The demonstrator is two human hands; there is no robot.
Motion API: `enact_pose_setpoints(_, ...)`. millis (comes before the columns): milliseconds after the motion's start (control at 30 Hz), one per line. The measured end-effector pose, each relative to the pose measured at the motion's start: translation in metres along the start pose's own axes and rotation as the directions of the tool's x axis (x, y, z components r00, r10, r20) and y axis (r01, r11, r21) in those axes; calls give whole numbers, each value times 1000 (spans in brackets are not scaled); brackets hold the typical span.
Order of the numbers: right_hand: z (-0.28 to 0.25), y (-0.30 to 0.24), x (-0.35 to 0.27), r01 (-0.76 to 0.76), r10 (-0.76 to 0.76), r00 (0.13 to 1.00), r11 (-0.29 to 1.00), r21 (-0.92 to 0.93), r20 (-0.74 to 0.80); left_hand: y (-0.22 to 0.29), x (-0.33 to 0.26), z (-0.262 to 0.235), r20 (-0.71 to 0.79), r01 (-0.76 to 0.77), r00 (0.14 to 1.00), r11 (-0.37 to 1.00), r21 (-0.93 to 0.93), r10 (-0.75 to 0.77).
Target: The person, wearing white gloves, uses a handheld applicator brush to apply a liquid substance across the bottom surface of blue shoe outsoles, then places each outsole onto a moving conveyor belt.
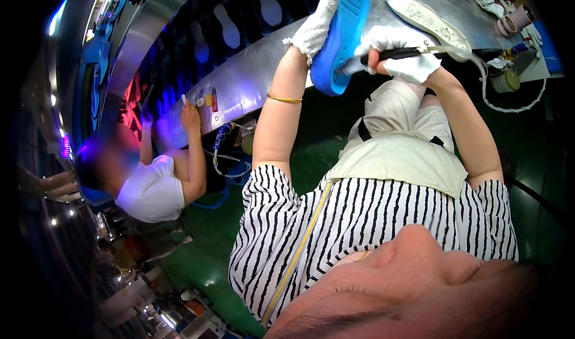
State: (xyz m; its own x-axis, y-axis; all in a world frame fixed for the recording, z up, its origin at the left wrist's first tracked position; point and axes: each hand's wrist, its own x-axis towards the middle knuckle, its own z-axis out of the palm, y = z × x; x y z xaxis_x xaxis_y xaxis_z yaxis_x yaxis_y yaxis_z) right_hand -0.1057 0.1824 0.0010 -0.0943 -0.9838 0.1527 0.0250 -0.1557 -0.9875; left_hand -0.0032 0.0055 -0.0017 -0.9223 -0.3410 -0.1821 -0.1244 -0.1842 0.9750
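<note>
My left hand (317, 24), in a white glove, grips the edge of a blue shoe sole (336, 57) held tilted over the metal bench edge. The white-gloved right hand (398, 51), with bare fingertips showing, is closed round a black-handled brush (400, 54). Pale bristles at the brush's left end seem to touch the blue sole's side, though they are blurred. A thin whitish hose (484, 90) runs near the other end of the handle. Just beyond my right hand, a white shoe sole (428, 21) lies on the bench.
Along the metal bench (251, 75), more soles stand on a dark conveyor (227, 27). White gloves (490, 5), a tape roll (508, 25) and a green-yellow jar (508, 81) are at the right. A co-worker in a white shirt (153, 189) sits at the left, one hand on the bench.
</note>
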Motion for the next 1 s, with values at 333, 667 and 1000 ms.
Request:
enact_pose_setpoints(333, -19, -2, 2, -4, 5, 1000, 999, 32, -11, 5, 6, -5, -85, -13, 996, 1000, 22, 15)
enact_pose_setpoints(667, -35, -12, -2, 202, -247, 969, 853, -482, -31, 30, -17, -27, -22, -337, 936, 871, -359, 353)
enact_pose_setpoints(1000, -9, 6, -4, 80, -114, 953, 988, -130, -280, -83, -44, -27, 123, 89, 992, 491, -867, 37)
